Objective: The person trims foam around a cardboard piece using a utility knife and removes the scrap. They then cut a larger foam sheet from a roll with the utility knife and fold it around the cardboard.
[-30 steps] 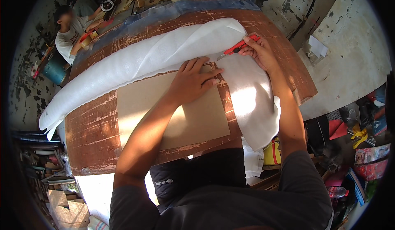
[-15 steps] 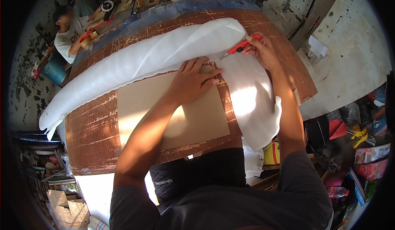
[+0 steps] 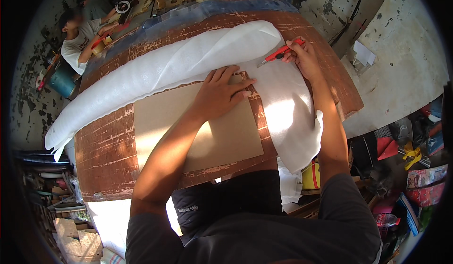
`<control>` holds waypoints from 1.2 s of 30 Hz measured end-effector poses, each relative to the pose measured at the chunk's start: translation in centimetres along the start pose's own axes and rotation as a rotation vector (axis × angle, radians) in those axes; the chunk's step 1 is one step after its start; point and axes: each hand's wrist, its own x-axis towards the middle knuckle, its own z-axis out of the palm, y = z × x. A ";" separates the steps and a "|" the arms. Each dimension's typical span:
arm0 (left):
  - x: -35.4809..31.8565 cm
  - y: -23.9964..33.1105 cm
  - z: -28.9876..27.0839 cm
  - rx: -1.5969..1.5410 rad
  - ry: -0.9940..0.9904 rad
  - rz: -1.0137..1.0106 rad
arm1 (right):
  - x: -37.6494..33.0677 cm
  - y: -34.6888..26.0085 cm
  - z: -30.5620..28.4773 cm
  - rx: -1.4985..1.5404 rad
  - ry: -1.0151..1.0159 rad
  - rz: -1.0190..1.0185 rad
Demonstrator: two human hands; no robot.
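Flat brown cardboard sheet (image 3: 198,132) lying on the worn brown wooden table (image 3: 106,155), long white foam sheet (image 3: 155,73) beside and under its far edge, left hand (image 3: 222,94) spread flat on the cardboard corner, right hand (image 3: 304,58) pinching a red box cutter (image 3: 279,52) over the foam, yellow box (image 3: 310,176) below the table edge.

A red-handled utility knife (image 3: 282,52) met a white foam sheet (image 3: 188,70) beside a flat brown cardboard rectangle (image 3: 198,127) lying on it.

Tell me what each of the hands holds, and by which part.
The right hand holds a red utility knife by its handle's rear end. The left hand grips nothing; it presses flat on the cardboard sheet.
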 end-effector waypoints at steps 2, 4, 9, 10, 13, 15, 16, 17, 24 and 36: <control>0.0 0.0 0.0 -0.003 -0.001 -0.001 | 0.0 0.1 -0.2 -0.022 0.019 -0.011; 0.0 0.0 0.0 -0.005 -0.005 -0.006 | 0.1 0.2 -0.4 -0.039 0.051 -0.002; 0.0 0.0 0.0 -0.007 -0.006 -0.005 | 0.1 0.3 -0.8 -0.032 0.085 -0.014; 0.0 0.0 0.0 -0.006 -0.005 -0.005 | 0.1 0.3 -0.8 -0.041 0.097 -0.006; -0.1 0.0 0.0 -0.007 -0.013 -0.012 | 0.0 0.3 -0.9 -0.070 0.123 -0.016; 0.0 0.0 0.0 -0.010 -0.021 -0.016 | 0.1 0.3 -1.0 -0.070 0.149 -0.017; 0.0 0.0 0.0 -0.013 -0.025 -0.017 | 0.1 0.3 -1.1 -0.074 0.167 -0.012; 0.0 0.0 0.0 -0.018 -0.025 -0.017 | 0.1 0.3 -1.1 -0.076 0.158 -0.016; 0.0 0.1 -0.2 -0.012 -0.009 -0.009 | 0.1 0.2 -1.2 -0.099 0.193 -0.046; 0.0 0.0 0.0 0.005 0.002 0.005 | -0.2 -0.8 -1.6 -0.168 0.311 -0.070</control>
